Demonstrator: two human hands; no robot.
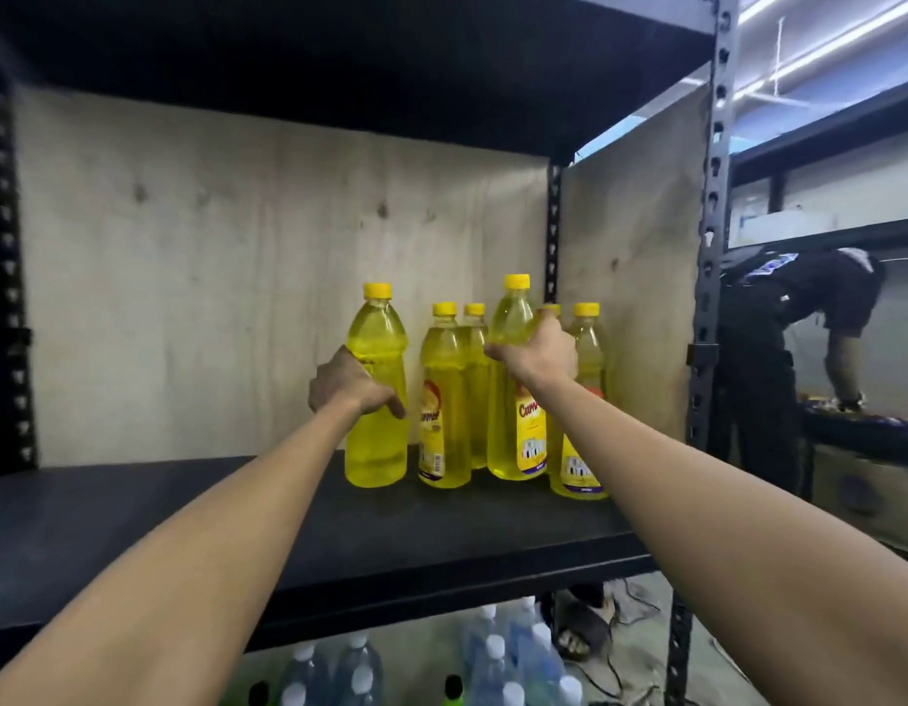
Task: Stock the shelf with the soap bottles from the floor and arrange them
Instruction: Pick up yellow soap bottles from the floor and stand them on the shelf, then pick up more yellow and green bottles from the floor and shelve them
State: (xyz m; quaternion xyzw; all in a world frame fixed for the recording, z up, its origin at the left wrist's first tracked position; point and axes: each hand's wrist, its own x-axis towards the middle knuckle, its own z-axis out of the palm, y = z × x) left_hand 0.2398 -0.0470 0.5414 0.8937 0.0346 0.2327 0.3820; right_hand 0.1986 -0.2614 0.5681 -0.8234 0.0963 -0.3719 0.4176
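Nearest the camera, under the front edge of the shelf (135,527), clear water bottles (497,659) with white caps stand on a grey floor, and a sandalled foot (576,631) shows beside them. The shelf is a dark, matt board carried by black slotted metal posts (711,247); its left half is bare. Both bare forearms reach over the front edge towards the right rear part of the board.

The left hand (347,384) is wrapped around the middle of the left bottle (376,389), a yellow soap bottle with a yellow cap standing upright at the left end of the group. The right hand (541,351) is closed around the upper body of the tall bottle (513,400); whether its base touches the board is hard to tell. Four more soap bottles (444,400) stand close around these two, up to the right rear corner.

Behind them a pale plywood back panel (237,272) and a similar side panel close the bay. Beyond the right post, another person (798,349) in dark clothes bends over a neighbouring rack, with strip lights (824,43) overhead.
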